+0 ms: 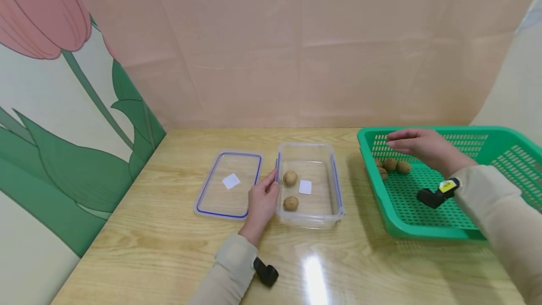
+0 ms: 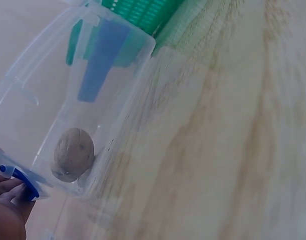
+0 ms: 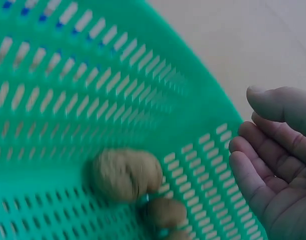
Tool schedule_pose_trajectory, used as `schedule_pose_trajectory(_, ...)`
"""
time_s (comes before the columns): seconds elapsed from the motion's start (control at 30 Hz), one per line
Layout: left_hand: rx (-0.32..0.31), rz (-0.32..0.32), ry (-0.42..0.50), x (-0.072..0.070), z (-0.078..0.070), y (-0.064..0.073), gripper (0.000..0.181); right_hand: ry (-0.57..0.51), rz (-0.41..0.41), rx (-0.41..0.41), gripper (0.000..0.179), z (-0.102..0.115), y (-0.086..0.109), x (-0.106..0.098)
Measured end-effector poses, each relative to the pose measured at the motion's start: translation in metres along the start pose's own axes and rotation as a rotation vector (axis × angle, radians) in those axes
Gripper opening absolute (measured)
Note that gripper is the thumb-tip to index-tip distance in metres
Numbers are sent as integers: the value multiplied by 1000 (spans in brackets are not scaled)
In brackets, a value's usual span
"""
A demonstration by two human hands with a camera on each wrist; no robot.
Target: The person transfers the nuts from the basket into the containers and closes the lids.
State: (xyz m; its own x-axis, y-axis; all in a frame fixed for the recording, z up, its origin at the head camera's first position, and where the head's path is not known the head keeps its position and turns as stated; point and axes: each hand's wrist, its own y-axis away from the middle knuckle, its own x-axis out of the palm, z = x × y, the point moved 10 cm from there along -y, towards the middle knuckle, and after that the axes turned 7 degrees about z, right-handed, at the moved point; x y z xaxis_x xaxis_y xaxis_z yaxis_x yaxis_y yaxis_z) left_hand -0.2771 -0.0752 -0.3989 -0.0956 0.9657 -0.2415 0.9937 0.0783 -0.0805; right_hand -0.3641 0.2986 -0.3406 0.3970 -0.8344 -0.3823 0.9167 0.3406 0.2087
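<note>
Two walnuts (image 1: pixel 290 178) lie along the left side of a clear plastic box (image 1: pixel 315 215) with blue-edged flaps; a small white square is at its middle. My left hand (image 1: pixel 263 200) touches the box's left wall near a flap, its fingertips partly behind the blue edge in the left wrist view. My right hand (image 1: pixel 425 148) hovers over a green basket (image 1: pixel 440 232), palm facing sideways, fingers loosely bent around nothing. Several walnuts (image 1: pixel 390 165) cluster at the basket's left side. The right wrist view has one large walnut (image 3: pixel 127 175) below the fingers.
Left of the box a clear lid (image 1: pixel 211 196) with a blue seal and a white square lies flat on the wooden table (image 1: pixel 148 229). A pink sheet (image 1: pixel 317 60) hangs behind. A tulip-patterned wall (image 1: pixel 51 154) borders the left.
</note>
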Motion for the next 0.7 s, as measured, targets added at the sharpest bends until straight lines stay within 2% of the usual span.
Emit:
schedule_pose_trajectory(0.17, -7, 8, 9, 0, 1, 0, 38, 210, 14, 47, 63, -20, 3, -10)
schedule_pose_trajectory(0.23, -7, 9, 6, -1, 0, -1, 38, 272, 26, 50, 66, -26, 3, -13)
schedule_pose_trajectory(0.43, 8, 1, 10, -2, 0, -3, 38, 251, 68, 41, 63, -40, -5, -17)
schedule_pose_trajectory(0.7, 6, 15, 6, 0, 2, -3, 38, 246, 103, 75, 65, -56, -5, -21)
